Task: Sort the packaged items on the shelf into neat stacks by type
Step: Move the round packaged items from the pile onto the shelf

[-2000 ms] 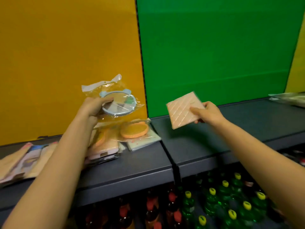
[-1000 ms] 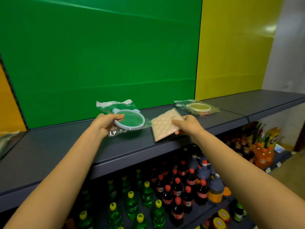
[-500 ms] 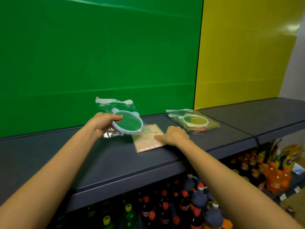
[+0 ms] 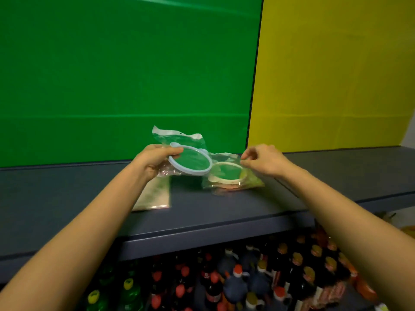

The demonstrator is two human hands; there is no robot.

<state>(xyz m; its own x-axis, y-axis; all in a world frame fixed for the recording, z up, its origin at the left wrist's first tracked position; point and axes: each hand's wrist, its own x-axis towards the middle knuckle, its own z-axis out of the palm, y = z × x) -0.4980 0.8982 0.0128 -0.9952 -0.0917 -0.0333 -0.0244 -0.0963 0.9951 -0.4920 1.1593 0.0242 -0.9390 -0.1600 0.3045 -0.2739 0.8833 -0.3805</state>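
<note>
Your grey shelf [image 4: 224, 212] carries a flat beige packet [image 4: 155, 194], partly under your left forearm. The blue-rimmed lid packet [image 4: 190, 161], gripped in your left hand [image 4: 155, 160], overlaps the white-rimmed lid packet [image 4: 226, 173] resting on the shelf. Your right hand [image 4: 262, 161] seems to pinch that wrapper's upper edge.

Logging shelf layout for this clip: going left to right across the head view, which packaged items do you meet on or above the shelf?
flat beige packet → blue-rimmed lid pack → cream-rimmed lid pack
</note>
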